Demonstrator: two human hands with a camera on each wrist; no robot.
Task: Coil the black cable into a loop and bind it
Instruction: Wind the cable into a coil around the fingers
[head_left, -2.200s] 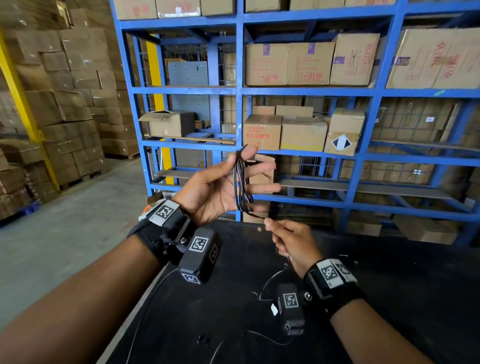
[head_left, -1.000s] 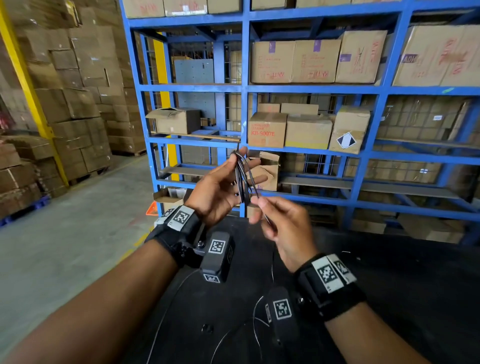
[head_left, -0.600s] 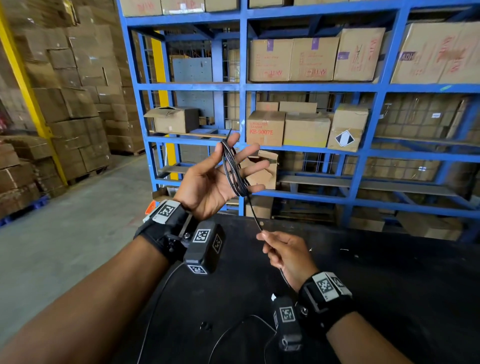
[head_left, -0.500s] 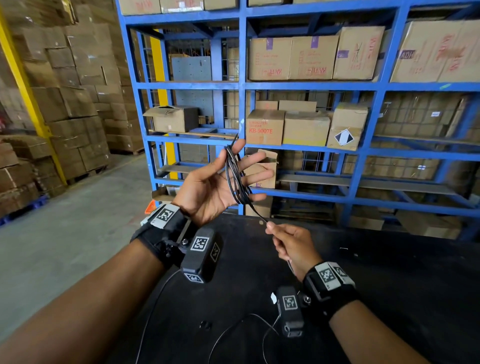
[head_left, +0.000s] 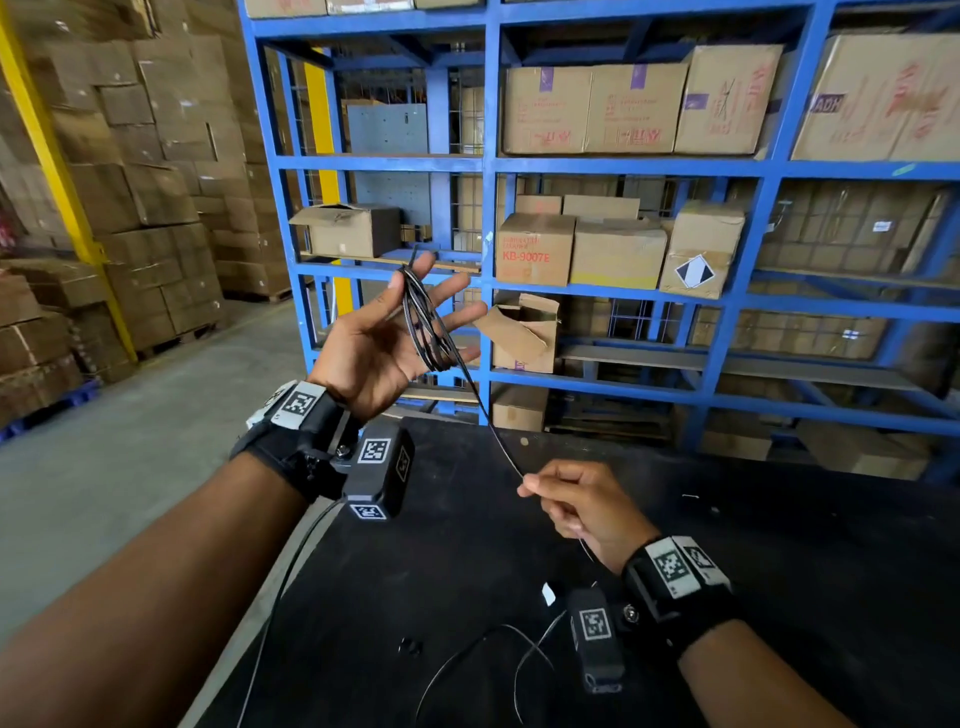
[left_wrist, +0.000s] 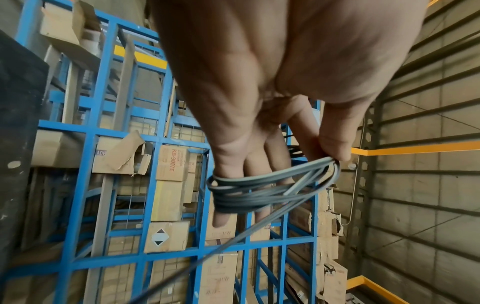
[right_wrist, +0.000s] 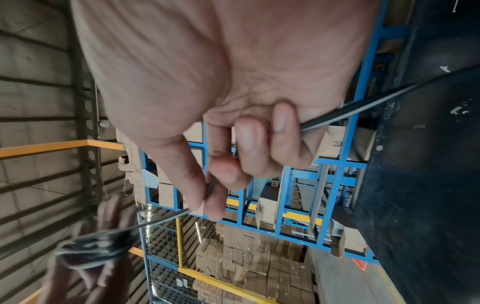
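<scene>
The black cable's coil (head_left: 427, 332) is wound in several turns round the spread fingers of my raised left hand (head_left: 389, 322), palm up above the table's far edge. In the left wrist view the thumb (left_wrist: 335, 148) pins the coil (left_wrist: 259, 189) against the index finger. One taut strand (head_left: 488, 421) runs down and right to my right hand (head_left: 527, 488), which pinches it between thumb and index finger (right_wrist: 207, 197). The cable leaves that fist past the little finger (right_wrist: 363, 107). Its loose tail (head_left: 498, 639) lies curled on the black table (head_left: 779, 571).
A tall blue shelving rack (head_left: 488, 171) loaded with cardboard boxes stands just behind the table. Stacked cartons (head_left: 130, 182) and a yellow post are at the left, across a bare concrete floor (head_left: 130, 467). Small white scraps (head_left: 548, 592) lie on the table.
The right hand laid a turn on the coil a second ago. It has since drawn back down and to the right, and the strand between the hands is now longer. The left hand stays raised.
</scene>
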